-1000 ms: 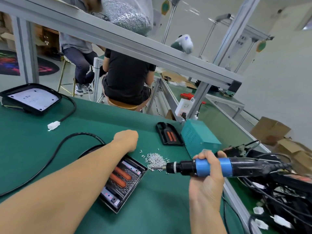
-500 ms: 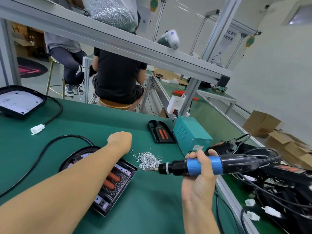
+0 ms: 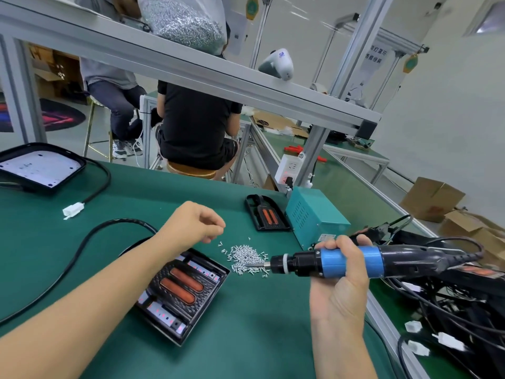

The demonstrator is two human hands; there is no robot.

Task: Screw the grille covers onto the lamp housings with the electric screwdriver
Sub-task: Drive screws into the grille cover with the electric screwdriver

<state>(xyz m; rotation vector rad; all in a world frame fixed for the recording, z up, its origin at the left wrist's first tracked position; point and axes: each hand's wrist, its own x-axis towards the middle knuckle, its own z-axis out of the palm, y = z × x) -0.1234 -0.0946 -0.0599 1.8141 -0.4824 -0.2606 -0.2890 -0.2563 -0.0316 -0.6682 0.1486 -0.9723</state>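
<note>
A black lamp housing with a grille cover (image 3: 180,291) over two orange tubes lies on the green table (image 3: 246,337) under my left forearm. Just right of it is a small pile of silver screws (image 3: 244,255). My left hand (image 3: 195,222) hovers above the housing's far end, left of the pile, fingers curled; no screw shows in it. My right hand (image 3: 341,291) grips the blue and black electric screwdriver (image 3: 349,262), held level, its bit pointing left into the pile's edge.
A second grilled lamp (image 3: 266,214) lies beside a teal power box (image 3: 314,217). At the far left sit another housing (image 3: 41,166), its black cable (image 3: 82,247) and white plug (image 3: 73,209). Tangled cables (image 3: 451,310) fill the right edge. Two people sit beyond the table.
My left hand has turned from a fist to curled fingers pointing at the screws. The screwdriver bit has come down to the edge of the pile.
</note>
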